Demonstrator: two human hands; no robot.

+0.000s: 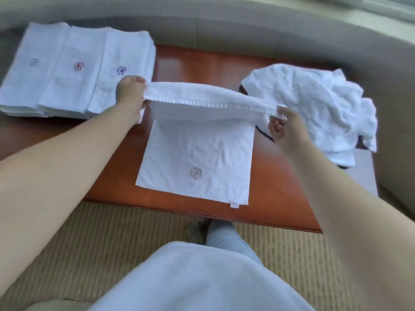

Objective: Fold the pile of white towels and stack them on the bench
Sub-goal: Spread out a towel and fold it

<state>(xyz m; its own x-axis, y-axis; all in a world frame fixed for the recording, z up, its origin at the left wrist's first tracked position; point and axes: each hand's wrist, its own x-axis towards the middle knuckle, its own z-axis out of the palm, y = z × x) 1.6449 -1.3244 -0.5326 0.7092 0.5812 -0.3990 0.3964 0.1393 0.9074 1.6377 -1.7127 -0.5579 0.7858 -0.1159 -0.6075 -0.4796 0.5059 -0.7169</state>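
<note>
A white towel (197, 153) with a grey embroidered flower lies on the reddish-brown wooden bench (202, 63); its far part is lifted off the wood. My left hand (131, 95) pinches the raised edge at its left corner. My right hand (284, 125) pinches the same edge at its right corner. The near hem with a small label rests flat by the bench's front edge. Folded white towels (74, 70) lie in overlapping stacks at the far left, showing flower emblems. A crumpled pile of white towels (314, 108) sits at the right.
A grey upholstered sofa (247, 25) curves behind and to the right of the bench. A beige ribbed carpet (112, 239) covers the floor in front. My leg in light trousers and a shoe (197, 232) stand just before the bench's front edge.
</note>
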